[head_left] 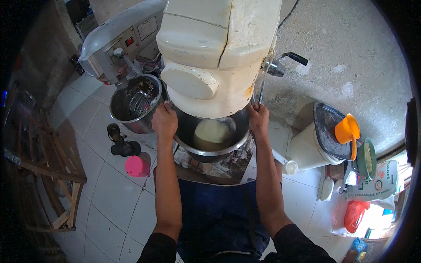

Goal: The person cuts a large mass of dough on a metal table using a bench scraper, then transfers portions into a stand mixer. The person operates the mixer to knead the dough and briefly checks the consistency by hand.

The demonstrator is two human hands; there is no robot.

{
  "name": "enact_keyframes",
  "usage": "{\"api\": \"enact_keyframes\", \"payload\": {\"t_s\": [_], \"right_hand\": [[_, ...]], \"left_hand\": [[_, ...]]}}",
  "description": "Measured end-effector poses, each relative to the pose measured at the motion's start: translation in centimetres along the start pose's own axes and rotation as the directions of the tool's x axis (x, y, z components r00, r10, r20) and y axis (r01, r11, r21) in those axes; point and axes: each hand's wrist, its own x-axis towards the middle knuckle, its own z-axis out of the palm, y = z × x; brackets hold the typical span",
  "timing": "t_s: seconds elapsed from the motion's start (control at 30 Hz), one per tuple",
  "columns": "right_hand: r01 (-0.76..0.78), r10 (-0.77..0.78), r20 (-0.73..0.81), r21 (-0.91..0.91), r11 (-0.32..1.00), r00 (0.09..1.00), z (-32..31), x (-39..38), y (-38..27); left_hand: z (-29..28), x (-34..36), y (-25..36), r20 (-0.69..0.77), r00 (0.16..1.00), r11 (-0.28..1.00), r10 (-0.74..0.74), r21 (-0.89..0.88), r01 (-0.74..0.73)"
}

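Note:
A large metal mixing bowl [209, 154] sits beneath the head of a cream-coloured stand mixer [210, 57]. Pale dough [212, 135] lies in the bowl, with the mixer head hiding its far part. My left hand [165, 119] is closed at the bowl's left side, and my right hand [258, 117] is closed at its right side. Both appear to grip the bowl by its sides, though the fingers are partly hidden. A thin metal rod [262, 94] rises beside my right hand.
Left stands a second mixer [127, 41] with a whisk in its bowl [139, 125]. A pink container [137, 166] and a black object [122, 142] are on the tiled floor. Right are a white bucket [307, 147], an orange dipper [347, 129] and a green basin [366, 158]; a wooden rack [66, 197] is far left.

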Motion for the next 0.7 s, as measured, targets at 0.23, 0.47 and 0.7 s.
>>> {"api": "enact_keyframes", "payload": {"t_s": [0.23,0.47,0.7], "right_hand": [[0.094,-0.095,0.005,0.047,0.994,0.995,0.27,0.24,0.66],[0.006,-0.006,-0.001,0.005,1.0,1.0,0.04,0.05,0.46],[0.034,-0.036,-0.018,-0.055,0.998,0.999,0.12,0.02,0.06]], "left_hand": [[-0.57,-0.32,0.45,0.001,0.999,0.999,-0.034,-0.002,0.034],[-0.37,-0.34,0.24,-0.014,1.0,1.0,-0.013,-0.029,0.012],[-0.15,-0.29,0.14,-0.053,0.998,0.999,0.023,-0.022,-0.024]]}}
